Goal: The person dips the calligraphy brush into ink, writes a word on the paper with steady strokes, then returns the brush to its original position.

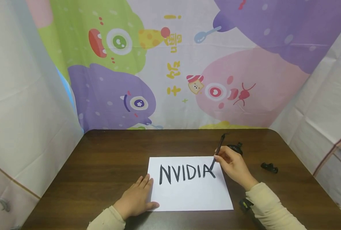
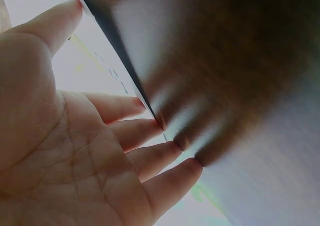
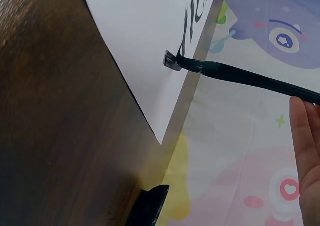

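A white sheet of paper lies on the brown table, with "NVIDIA" in black brush strokes across its upper half. My right hand pinches a dark-handled calligraphy brush over the paper's upper right. The brush slants, its lower end at the final A; in the right wrist view the black bristles bend at the end of a stroke. My left hand rests at the sheet's left edge, fingers extended and thumb on the lower left corner. In the left wrist view its fingertips touch the surface.
Behind my right hand sits a round black object, partly hidden. Farther right lies a small wavy black piece. Beside my right sleeve is a dark item with a yellow-green mark. A cartoon-printed cloth hangs beyond the table's far edge.
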`<state>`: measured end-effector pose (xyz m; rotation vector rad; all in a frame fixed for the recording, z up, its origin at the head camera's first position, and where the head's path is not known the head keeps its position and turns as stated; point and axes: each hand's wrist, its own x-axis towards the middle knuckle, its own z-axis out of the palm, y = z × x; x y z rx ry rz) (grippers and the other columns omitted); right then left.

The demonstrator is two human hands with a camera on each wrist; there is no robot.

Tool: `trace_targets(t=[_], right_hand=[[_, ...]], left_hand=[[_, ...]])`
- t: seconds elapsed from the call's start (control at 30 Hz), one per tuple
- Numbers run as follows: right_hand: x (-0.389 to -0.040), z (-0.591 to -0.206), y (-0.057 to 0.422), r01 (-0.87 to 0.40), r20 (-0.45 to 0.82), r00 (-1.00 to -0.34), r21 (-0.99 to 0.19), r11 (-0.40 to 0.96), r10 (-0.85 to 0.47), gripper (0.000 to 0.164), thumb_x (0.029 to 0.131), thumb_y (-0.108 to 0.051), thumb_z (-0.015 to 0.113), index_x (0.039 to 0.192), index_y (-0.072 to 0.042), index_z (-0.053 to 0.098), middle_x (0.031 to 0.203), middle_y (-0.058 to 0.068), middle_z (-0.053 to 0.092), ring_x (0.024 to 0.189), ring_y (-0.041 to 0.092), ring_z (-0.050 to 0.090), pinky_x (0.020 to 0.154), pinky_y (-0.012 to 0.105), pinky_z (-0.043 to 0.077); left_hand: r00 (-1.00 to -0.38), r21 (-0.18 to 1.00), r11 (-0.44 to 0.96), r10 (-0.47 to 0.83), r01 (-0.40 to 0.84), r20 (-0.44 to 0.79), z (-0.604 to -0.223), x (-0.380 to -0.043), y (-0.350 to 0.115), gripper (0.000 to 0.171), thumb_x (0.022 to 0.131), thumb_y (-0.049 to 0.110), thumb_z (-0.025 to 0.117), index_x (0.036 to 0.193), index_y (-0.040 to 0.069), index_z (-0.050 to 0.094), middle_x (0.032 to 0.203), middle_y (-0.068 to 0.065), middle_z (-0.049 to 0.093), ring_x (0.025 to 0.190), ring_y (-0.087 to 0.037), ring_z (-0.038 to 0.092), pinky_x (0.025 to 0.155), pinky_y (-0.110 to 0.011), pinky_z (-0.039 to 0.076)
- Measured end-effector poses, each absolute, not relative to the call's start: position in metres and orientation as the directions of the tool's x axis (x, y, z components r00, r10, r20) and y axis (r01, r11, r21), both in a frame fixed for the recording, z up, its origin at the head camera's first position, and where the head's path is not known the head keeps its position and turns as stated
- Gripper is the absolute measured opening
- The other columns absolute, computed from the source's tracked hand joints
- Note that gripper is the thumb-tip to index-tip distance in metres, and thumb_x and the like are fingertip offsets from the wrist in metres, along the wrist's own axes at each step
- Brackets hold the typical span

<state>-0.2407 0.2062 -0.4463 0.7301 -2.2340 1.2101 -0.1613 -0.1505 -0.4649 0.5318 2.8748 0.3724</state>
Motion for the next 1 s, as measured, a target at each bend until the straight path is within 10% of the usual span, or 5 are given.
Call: trace_targets(t=[1.0], right_hand=[[-0.2445,-0.4438,0.2168,-0.73,0.704,-0.663,-0.531,0.43,-0.257,0.028,0.078,0.015,0.071,0.098,-0.003,0.064,0.076,0.004,0.066,0.064,0.003,0.06,0.055,0.013,0.049]], left_hand=[[-0.916,0.277,0.903,0.376,0.328,-0.14,-0.4651,-0.1612,-0.1509,0.092,0.081,0.055,0.071,0.145,-0.004,0.041,0.156,-0.024,0.033,0.143,-0.047,0.032,0.113,-0.058,0.034]])
